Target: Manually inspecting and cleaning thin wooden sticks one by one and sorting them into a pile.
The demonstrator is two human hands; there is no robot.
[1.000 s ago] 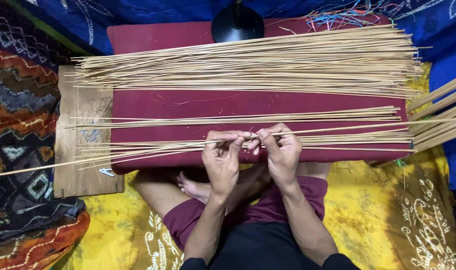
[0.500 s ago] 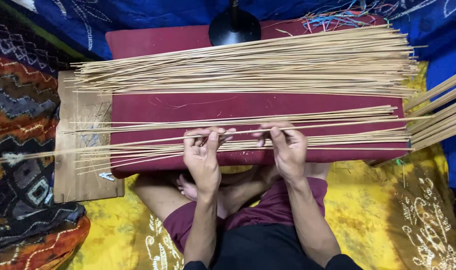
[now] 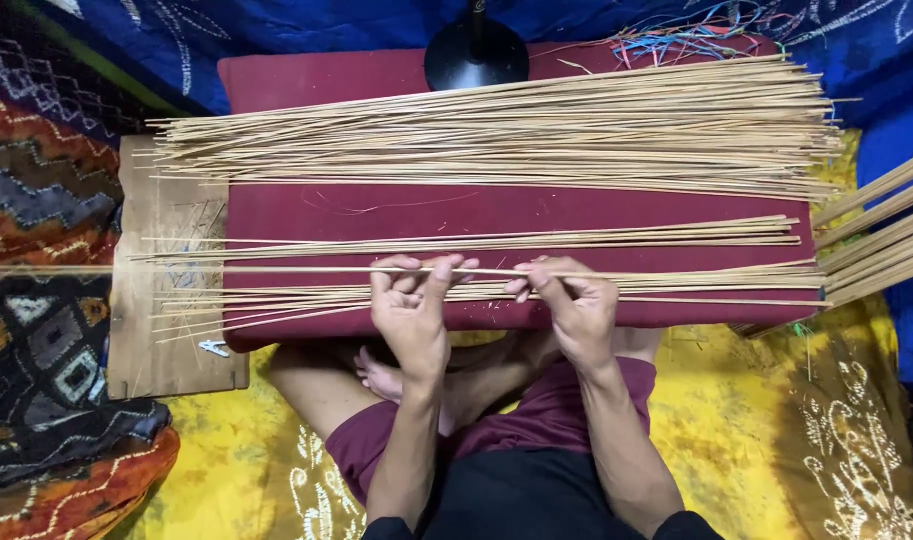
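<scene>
Left hand (image 3: 410,312) and right hand (image 3: 575,305) side by side over the near edge of a dark red padded cushion (image 3: 277,215), both pinching one long thin pale bamboo stick (image 3: 277,270) between thumb and fingers. Stick level, running left to right across the cushion, its left end reaching out past the worn wooden board (image 3: 147,340) and over the patterned dark woven cloth (image 3: 37,300). Hands a little apart along the stick, palms turned downward, fingers curled over it.

Just beneath the hands, a loose thin layer of similar pale sticks (image 3: 697,285) lying flat on the cushion's near part. A second narrow bundle of sticks (image 3: 617,237) slightly farther up, and a thick pile of sticks (image 3: 537,130) across the far half of the cushion. More thick tan strips (image 3: 882,240) fanning in from the right edge. Round black lamp base (image 3: 476,55) at the cushion's far edge, tangled blue and red threads (image 3: 697,35) near it. Small white clip (image 3: 215,347) on the wooden board. Yellow printed fabric (image 3: 757,430) spread under crossed legs in maroon shorts (image 3: 567,400).
</scene>
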